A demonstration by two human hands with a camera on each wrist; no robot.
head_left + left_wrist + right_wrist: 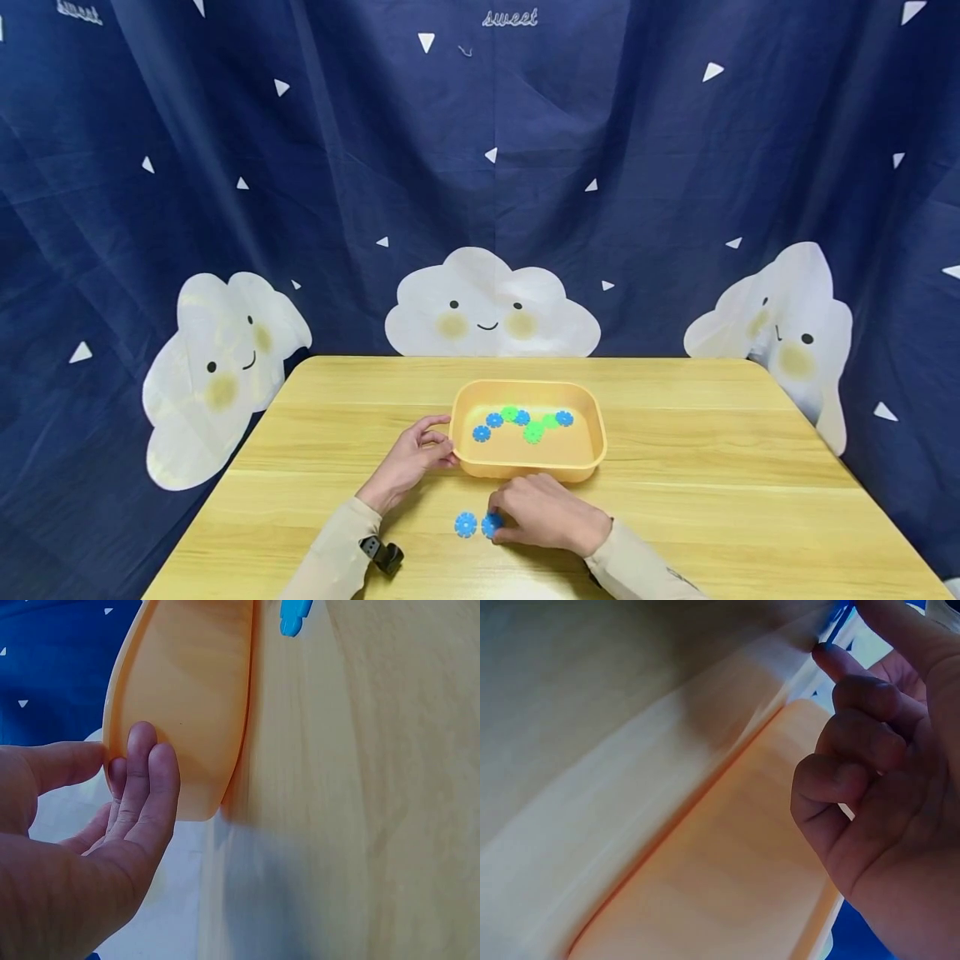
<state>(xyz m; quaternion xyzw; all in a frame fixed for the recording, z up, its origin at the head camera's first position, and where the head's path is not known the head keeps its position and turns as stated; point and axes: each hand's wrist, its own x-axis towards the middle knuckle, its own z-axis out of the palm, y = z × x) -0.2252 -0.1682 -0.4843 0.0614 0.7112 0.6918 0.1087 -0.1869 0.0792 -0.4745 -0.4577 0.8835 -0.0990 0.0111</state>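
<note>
A shallow orange plastic tray is set on the wood-grain table, and its left end is gripped by the left hand: the thumb is laid at the rim and the fingers are spread against the outer wall. By this hold the tray is probably kept from sliding while work is done in front of it, since no lifting is suggested.

By the right hand, a notched blue plastic disc is pinched between thumb and forefinger, just in front of the tray; the other fingers are curled toward the palm. A thin piece is presumably best taken by its edge, so fingertips are used rather than the whole hand. Whether the disc is touching the table cannot be told.

Just beside it, to the left, a second blue disc is left loose on the table, within easy reach. Inside the tray, blue discs and green discs are strewn over the floor, some touching or overlapping; no sorting by colour is seen, and they are kept together, it seems, merely by the raised walls.
</note>
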